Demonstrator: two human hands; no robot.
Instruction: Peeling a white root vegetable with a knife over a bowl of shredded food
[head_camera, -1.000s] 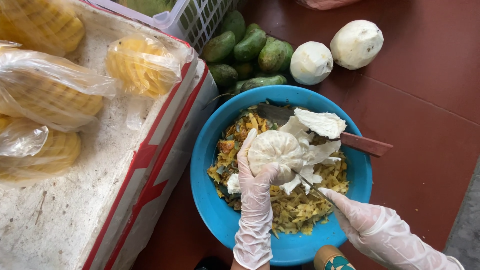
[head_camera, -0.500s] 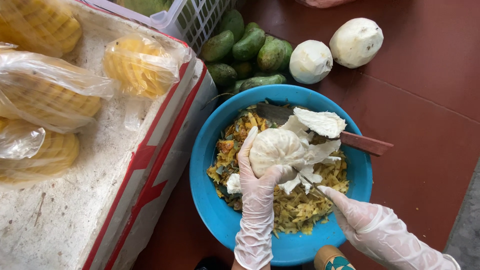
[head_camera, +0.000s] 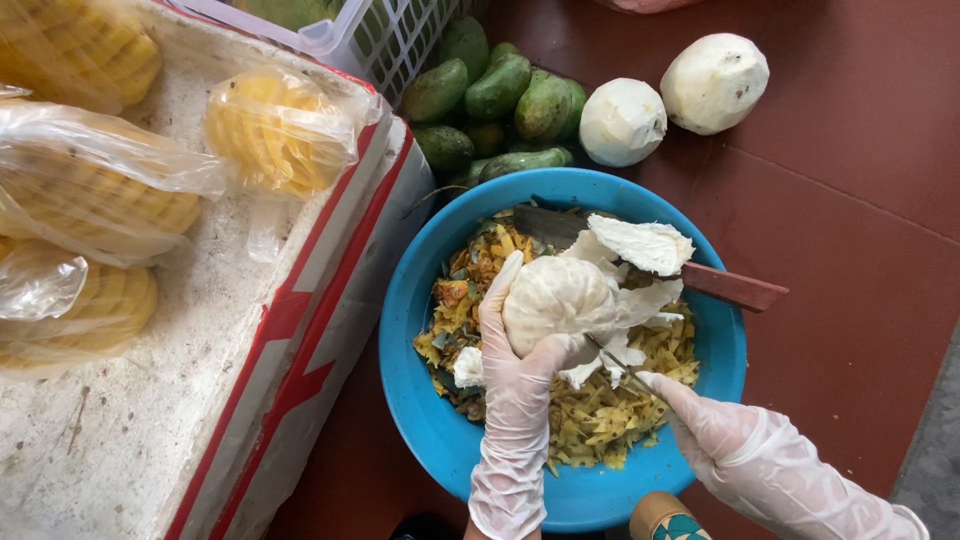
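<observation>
My left hand (head_camera: 518, 372), in a thin clear glove, grips a pale peeled round fruit (head_camera: 556, 300) over a blue bowl (head_camera: 420, 400). My right hand (head_camera: 720, 440), also gloved, holds a thin blade (head_camera: 610, 358) whose tip touches the fruit's lower side. White peel strips (head_camera: 640, 245) hang off the fruit and lie on the heap of yellow peelings (head_camera: 600, 420) in the bowl. A large knife with a brown wooden handle (head_camera: 730, 288) rests across the bowl behind the fruit.
Two peeled white fruits (head_camera: 622, 122) (head_camera: 714, 82) lie on the red floor beyond the bowl, next to a pile of green mangoes (head_camera: 495, 95). On the left, a white foam box (head_camera: 250, 330) bears bagged peeled pineapples (head_camera: 275, 130). A white plastic basket (head_camera: 390, 40) stands behind.
The fruit has turned slightly in my left hand, and my right hand has shifted a little along its lower side. Nothing else has moved.
</observation>
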